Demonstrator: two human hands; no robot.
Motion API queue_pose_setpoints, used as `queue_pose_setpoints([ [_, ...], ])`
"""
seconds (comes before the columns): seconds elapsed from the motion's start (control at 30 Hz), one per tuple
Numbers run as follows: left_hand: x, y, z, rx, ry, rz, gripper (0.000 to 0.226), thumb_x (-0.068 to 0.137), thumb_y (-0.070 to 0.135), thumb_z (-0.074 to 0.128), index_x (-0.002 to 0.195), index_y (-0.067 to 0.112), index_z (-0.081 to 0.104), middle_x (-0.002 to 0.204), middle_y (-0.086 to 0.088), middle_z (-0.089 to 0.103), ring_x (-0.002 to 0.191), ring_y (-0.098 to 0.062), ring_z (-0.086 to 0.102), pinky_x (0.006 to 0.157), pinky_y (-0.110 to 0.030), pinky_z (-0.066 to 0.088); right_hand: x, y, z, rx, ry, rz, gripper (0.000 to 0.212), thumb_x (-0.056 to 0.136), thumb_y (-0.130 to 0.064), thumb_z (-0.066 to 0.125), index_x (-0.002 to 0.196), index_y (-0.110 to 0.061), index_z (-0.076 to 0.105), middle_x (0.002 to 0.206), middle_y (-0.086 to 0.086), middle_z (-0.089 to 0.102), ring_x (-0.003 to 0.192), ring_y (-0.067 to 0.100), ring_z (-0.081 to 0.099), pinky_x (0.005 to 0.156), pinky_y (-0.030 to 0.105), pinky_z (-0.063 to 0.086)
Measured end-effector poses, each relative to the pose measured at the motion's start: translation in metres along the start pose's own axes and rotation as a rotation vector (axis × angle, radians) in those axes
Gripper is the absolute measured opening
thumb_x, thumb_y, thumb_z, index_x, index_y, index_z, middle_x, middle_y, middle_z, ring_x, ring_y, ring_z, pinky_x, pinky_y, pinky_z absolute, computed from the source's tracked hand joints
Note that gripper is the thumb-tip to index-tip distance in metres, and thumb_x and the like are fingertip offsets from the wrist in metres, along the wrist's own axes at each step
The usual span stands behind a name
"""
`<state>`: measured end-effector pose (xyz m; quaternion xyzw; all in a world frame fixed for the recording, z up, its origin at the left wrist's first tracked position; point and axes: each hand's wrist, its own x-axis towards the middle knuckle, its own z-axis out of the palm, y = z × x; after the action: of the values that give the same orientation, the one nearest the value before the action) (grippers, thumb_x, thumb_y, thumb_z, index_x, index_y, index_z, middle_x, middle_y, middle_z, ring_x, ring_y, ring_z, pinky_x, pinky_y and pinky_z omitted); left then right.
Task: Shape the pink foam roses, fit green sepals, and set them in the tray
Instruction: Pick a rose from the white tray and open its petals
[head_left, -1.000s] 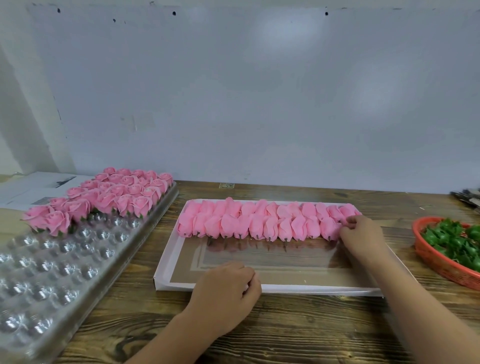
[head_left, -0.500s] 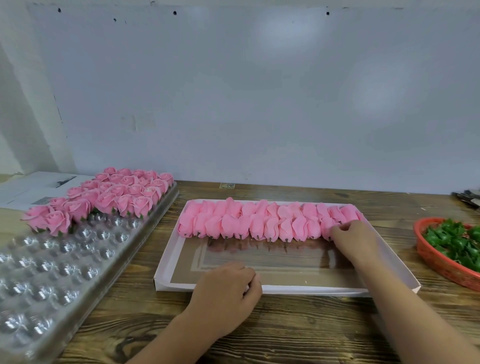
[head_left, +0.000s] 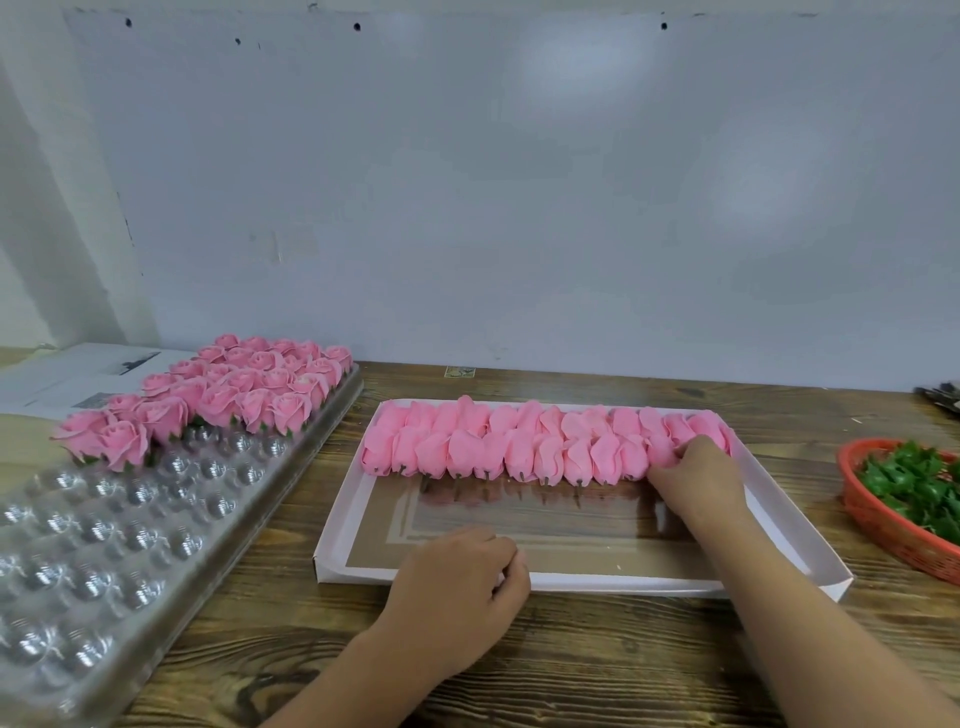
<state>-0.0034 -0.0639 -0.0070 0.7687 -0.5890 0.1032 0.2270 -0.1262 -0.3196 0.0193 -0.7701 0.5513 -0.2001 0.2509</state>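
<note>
The right hand (head_left: 693, 475) is pinching an unshaped bud at the row's three-o'clock end in the pink box (head_left: 795, 512); the left hand (head_left: 460, 587) is lying curled, gripping nothing visible. Finished roses (head_left: 234, 395) are filling the tray's (head_left: 119, 535) far end — most pockets, two rows of buds (head_left: 519, 447) and the sepals (head_left: 914, 483) are waiting.

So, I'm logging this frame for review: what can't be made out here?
- Head view: whether the right hand has pinched a rose bud; its own back hides the fingers.
- What, if anything, the left hand holds; its curled fingers face away.
- The orange basket of green sepals is cut off by the right edge.
- The clear tray runs off the left and bottom edges.
- Dark items at the far right are too small to identify.
</note>
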Motion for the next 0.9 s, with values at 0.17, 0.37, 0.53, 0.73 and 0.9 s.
queue_pose_setpoints([
  [0.17,0.0,0.002,-0.001,0.007,-0.006,-0.007,0.043,0.094,0.05,0.019,0.07,0.025,0.045,0.066,0.01,0.045,0.062,-0.007,0.044,0.059,-0.02,0.032,0.001,0.005,0.001,0.074,0.046,0.003,0.028,0.076,-0.002,0.058,0.103,-0.008,0.059,0.055,0.012,0.065,0.052,0.022,0.061,0.044,0.022,0.04],
  [0.37,0.0,0.001,-0.002,-0.023,-0.016,-0.012,0.041,0.098,0.047,0.027,0.073,0.024,0.049,0.069,0.009,0.05,0.065,-0.009,0.049,0.061,-0.019,0.037,0.004,0.01,-0.002,0.193,0.047,0.04,0.023,0.089,-0.032,0.056,0.093,-0.01,0.058,0.063,0.007,0.064,0.068,0.021,0.059,0.061,0.031,0.043],
  [0.53,0.003,0.003,-0.006,-0.077,-0.062,-0.089,0.034,0.1,0.044,0.034,0.079,0.026,0.054,0.073,0.01,0.053,0.07,-0.006,0.051,0.067,-0.021,0.045,-0.005,0.021,-0.019,0.782,-0.017,0.154,0.011,0.078,-0.005,0.065,0.07,-0.006,0.057,0.063,0.009,0.053,0.069,0.025,0.052,0.073,0.038,0.045],
  [0.73,0.024,0.021,-0.021,-0.483,-0.14,-0.324,0.019,0.095,0.052,0.051,0.11,0.044,0.061,0.095,0.034,0.056,0.093,0.019,0.052,0.074,-0.005,0.037,-0.065,-0.006,-0.026,1.075,-0.301,-0.117,0.016,0.084,-0.002,0.07,0.076,-0.016,0.074,0.076,0.004,0.069,0.078,0.015,0.066,0.084,0.029,0.056],
  [0.9,0.043,0.046,-0.031,-1.123,-0.189,-0.41,0.035,0.075,0.069,0.061,0.102,0.047,0.068,0.106,0.023,0.072,0.101,0.01,0.064,0.09,-0.023,0.052,-0.114,-0.037,-0.011,1.292,-0.575,-0.231,0.038,0.076,-0.011,0.072,0.111,0.002,0.067,0.105,0.023,0.07,0.094,0.029,0.07,0.079,0.028,0.058],
])
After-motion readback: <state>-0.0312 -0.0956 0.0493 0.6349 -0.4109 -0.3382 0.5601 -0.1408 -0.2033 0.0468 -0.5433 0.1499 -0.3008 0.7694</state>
